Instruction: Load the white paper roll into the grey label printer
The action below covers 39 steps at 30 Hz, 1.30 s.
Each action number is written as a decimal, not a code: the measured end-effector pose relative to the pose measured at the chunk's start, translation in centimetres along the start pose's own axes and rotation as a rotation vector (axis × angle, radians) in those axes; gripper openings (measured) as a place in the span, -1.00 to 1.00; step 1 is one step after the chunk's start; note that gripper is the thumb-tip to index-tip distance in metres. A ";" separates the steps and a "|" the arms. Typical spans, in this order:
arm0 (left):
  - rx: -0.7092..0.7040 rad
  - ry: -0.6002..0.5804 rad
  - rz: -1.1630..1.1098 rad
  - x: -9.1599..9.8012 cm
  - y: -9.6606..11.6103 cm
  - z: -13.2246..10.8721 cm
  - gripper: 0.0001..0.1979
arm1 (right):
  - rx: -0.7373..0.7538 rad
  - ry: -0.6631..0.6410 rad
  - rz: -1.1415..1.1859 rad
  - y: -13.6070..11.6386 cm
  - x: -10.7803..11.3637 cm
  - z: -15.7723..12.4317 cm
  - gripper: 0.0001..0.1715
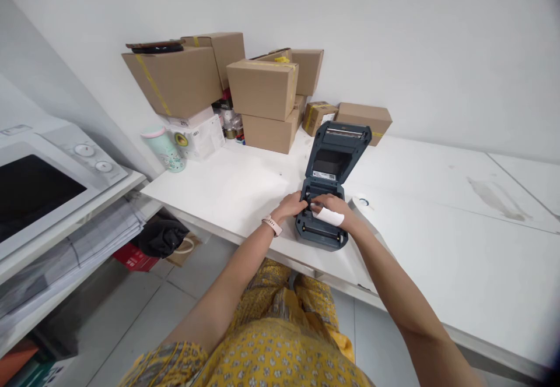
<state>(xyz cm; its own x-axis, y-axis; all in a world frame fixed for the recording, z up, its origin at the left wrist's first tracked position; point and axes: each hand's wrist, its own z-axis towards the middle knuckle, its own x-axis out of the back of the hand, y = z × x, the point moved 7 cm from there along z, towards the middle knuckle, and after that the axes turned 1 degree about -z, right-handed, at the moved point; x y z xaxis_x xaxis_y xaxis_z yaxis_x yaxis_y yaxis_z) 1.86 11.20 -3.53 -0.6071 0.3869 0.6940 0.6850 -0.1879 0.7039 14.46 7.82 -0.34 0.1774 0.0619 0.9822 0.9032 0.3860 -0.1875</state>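
A dark grey label printer (324, 236) sits near the front edge of the white table, its lid (339, 148) raised and tilted back. At the printer's left rim is my left hand (290, 205), its fingers closed over the edge and the fingertips reaching inside. My right hand (333, 205) reaches into the open body from the right, with its fingers curled. A curved piece of white paper (329, 217), apparently a small roll, shows under the right palm. The right fingertips are partly hidden inside. Just right of the printer lies a white label roll (362, 203).
Cardboard boxes (262, 92) are stacked along the wall behind the table (437, 212). A mint-green tumbler (165, 149) stands beside a white box (199, 136) at the back left. To the left, a microwave (65, 171) stands on a shelf. A pale strip runs from the label roll toward the front edge.
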 end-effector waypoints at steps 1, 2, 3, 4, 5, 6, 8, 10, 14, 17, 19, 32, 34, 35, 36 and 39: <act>-0.006 -0.001 -0.002 0.0 0.0 0.0 -0.64 | 0.010 0.013 0.019 -0.2 0.2 -0.7 -0.61; -0.010 -0.001 -0.005 0.0 0.0 -0.1 -0.65 | 0.016 0.030 0.039 -0.5 0.3 -1.4 -0.60; -0.012 -0.001 -0.010 0.0 0.1 -0.1 -0.65 | 0.020 0.056 0.068 -0.7 0.3 -2.2 -0.58; -0.012 0.000 -0.015 0.0 0.0 -0.1 -0.65 | 0.025 0.094 0.106 -1.0 0.3 -3.1 -0.57; -0.010 0.001 -0.021 0.0 0.0 -0.1 -0.65 | 0.033 0.143 0.150 -1.3 0.3 -3.9 -0.57; -0.005 0.003 -0.028 -0.1 0.0 -0.1 -0.65 | 0.040 0.203 0.192 -1.7 0.2 -4.9 -0.56; -0.007 0.003 -0.039 -0.1 -0.1 0.0 -0.65 | 0.043 0.329 0.236 -2.5 -0.1 -6.7 -0.54; -0.018 0.006 -0.049 -0.2 -0.1 0.0 -0.65 | 0.033 0.414 0.208 -3.3 -0.6 -8.2 -0.52; -0.019 0.024 -0.062 -0.3 -0.3 0.3 -0.65 | 0.037 0.456 0.123 -4.8 -1.4 -9.5 -0.51; -0.013 0.025 -0.048 -0.4 -0.4 0.3 -0.65 | 0.034 0.448 0.077 -5.2 -1.5 -9.6 -0.50; -0.014 0.027 -0.044 -0.4 -0.4 0.3 -0.64 | 0.031 0.444 0.052 -5.2 -1.5 -9.7 -0.49; 0.087 0.051 0.054 0.0 0.6 -0.7 -0.58 | 0.050 0.533 -0.017 -6.3 -2.1 -11.4 -0.48; 0.101 0.055 0.082 0.0 0.7 -0.8 -0.57 | 0.046 0.518 -0.012 -6.2 -2.2 -11.3 -0.46; 0.103 0.056 0.091 -0.1 0.8 -0.8 -0.57 | 0.043 0.511 -0.010 -6.2 -2.2 -11.3 -0.46; 0.103 0.056 0.098 -0.1 0.8 -0.7 -0.58 | 0.041 0.506 -0.008 -6.2 -2.2 -11.3 -0.45; 0.097 0.053 0.109 -0.2 0.7 -0.7 -0.58 | 0.040 0.509 -0.003 -6.2 -2.2 -11.2 -0.45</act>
<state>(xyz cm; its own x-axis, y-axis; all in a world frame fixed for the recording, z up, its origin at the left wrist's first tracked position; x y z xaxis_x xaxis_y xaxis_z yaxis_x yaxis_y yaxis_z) 2.19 10.39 -3.07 -0.5460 0.3199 0.7743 0.7821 -0.1367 0.6080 12.90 -5.05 -1.45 0.3514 -0.3915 0.8505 0.8901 0.4214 -0.1738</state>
